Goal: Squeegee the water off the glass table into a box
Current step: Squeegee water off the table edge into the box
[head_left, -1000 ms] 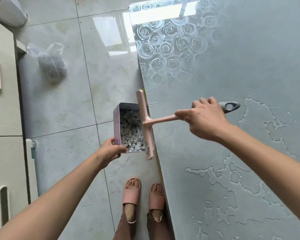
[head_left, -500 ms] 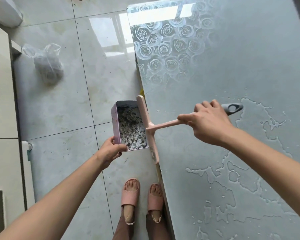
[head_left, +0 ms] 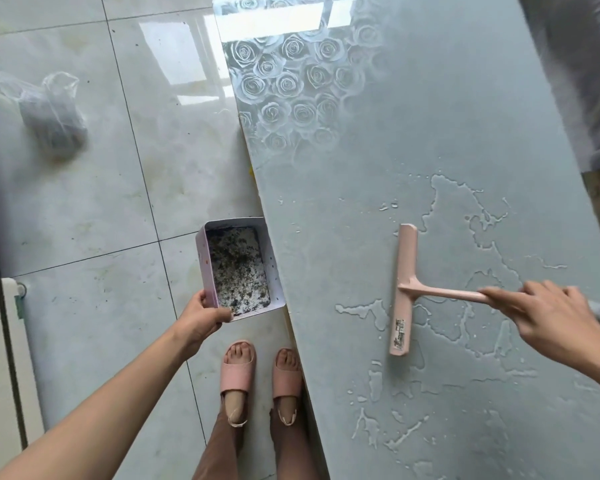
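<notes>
Gripping squeegee (head_left: 403,292) handle in right hand (head_left: 548,317), blade down in water (head_left: 465,216), well in from table (head_left: 430,133) left edge. Clutching box (head_left: 207,271) in left hand (head_left: 201,317), just beside that edge. Drag flat and steady toward box in 1 sweep; keep its rim snug under the edge

A glossy glass table (head_left: 447,161) with frosted rose patterning carries pooled water (head_left: 471,237), a matt pink plastic squeegee (head_left: 404,289) lying across it, above shiny marbled floor tiles (head_left: 84,209).
</notes>
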The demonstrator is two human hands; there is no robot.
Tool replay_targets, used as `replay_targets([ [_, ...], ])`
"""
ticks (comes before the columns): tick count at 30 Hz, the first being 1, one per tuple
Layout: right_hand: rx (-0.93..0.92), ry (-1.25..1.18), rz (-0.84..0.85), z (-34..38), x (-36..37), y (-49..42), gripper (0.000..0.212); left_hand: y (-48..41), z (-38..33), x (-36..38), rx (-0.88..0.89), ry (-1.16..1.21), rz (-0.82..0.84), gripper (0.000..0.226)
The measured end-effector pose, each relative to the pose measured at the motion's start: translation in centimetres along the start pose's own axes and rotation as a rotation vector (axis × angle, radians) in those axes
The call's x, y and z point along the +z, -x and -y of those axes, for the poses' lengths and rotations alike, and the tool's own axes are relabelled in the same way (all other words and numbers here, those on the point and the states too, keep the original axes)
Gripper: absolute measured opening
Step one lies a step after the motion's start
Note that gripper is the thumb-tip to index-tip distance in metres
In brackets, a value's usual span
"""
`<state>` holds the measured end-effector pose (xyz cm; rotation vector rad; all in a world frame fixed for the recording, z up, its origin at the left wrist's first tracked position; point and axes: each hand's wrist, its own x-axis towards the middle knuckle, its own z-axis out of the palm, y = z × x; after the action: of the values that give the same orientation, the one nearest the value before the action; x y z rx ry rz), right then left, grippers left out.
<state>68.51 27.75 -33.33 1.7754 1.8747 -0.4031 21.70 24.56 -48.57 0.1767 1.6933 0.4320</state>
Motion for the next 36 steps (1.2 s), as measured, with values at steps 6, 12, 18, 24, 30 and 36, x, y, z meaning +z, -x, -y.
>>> replay_targets([
  [6, -0.044, -0.034, -0.034, 0.1, 3.4, -0.2, 0.034, 1.1, 2.3, 0.5, -0.026, -0.038, -0.012, 0.056],
  [12, -0.08, -0.077, -0.085, 0.1, 4.4, -1.0, 0.033, 2.3, 4.1, 1.1, -0.063, -0.053, -0.029, 0.061],
  [18, -0.133, -0.236, -0.114, 4.8, 6.1, -2.2, 0.032, 3.3, 5.1, 1.5, -0.072, -0.051, -0.012, 0.064],
  [24, -0.229, -0.315, -0.189, 9.2, 5.1, -2.9, 0.03, 3.4, 5.3, 1.2, -0.073, -0.075, -0.004, 0.064],
  [30, -0.128, -0.162, -0.151, 2.8, 3.3, -2.1, 0.031, 3.2, 5.6, 1.1, -0.071, -0.05, -0.021, 0.066],
  [36, -0.238, -0.136, -0.093, 10.4, 4.0, -3.1, 0.034, 3.2, 5.8, 1.1, -0.065, -0.053, -0.043, 0.066],
])
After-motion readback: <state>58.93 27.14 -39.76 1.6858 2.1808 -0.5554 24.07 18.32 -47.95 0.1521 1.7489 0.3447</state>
